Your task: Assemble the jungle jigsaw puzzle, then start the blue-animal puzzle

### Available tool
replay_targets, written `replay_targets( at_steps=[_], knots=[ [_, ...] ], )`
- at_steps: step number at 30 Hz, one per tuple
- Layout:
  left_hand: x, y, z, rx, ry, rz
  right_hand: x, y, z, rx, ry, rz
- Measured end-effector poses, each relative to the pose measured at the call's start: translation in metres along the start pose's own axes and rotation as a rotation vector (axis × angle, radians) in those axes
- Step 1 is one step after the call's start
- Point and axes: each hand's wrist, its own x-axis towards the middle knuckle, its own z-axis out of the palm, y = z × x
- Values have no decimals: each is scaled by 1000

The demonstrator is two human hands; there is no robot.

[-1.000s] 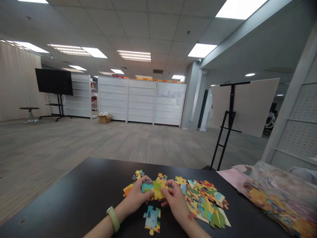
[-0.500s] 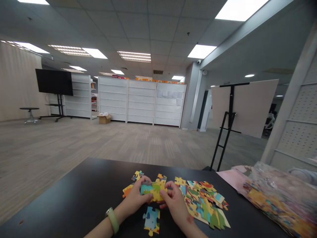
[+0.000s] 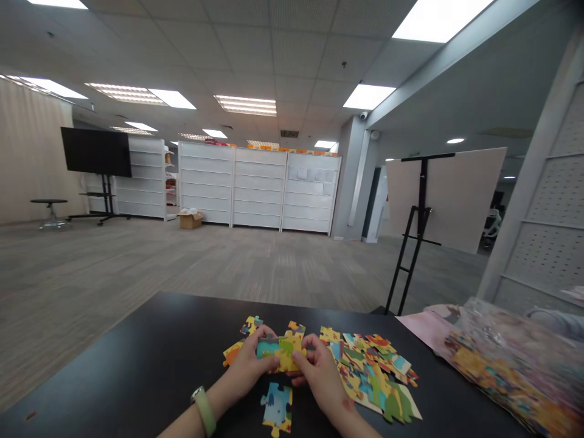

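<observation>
The table (image 3: 137, 359) offers passage at nine o'clock from the wristband (image 3: 208, 417), while a puzzle pile (image 3: 376, 380) and farther bag (image 3: 520, 365) obstruct three o'clock from the right hand (image 3: 318, 368).

I am holding a teal-and-green puzzle piece (image 3: 267, 347), with a grey strip along its top, on the left of a yellow puzzle piece (image 3: 288, 353) bearing a green patch. Their printed faces are tilting toward my view and their edges are meeting; whether they are interlocking, I cannot tell.
</observation>
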Motion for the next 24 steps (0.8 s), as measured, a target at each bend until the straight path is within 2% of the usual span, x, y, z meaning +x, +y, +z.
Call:
replay_targets(
  at_steps=[5, 8, 13, 17, 24],
  knots=[
    [0, 0, 3, -107, -48, -88, -1, -4, -3, 39, 8, -63],
    [-2, 5, 6, -167, -122, -137, 0, -7, -7, 79, 81, -114],
    [-8, 13, 8, -48, -204, -87, 1, -8, -11, 171, 130, -142],
    [-10, 14, 11, 52, -196, -84, 1, -9, -11, 243, 95, -138],
    [-8, 18, 12, 10, -149, -164, 2, -10, -12, 93, 95, -114]
  ],
)
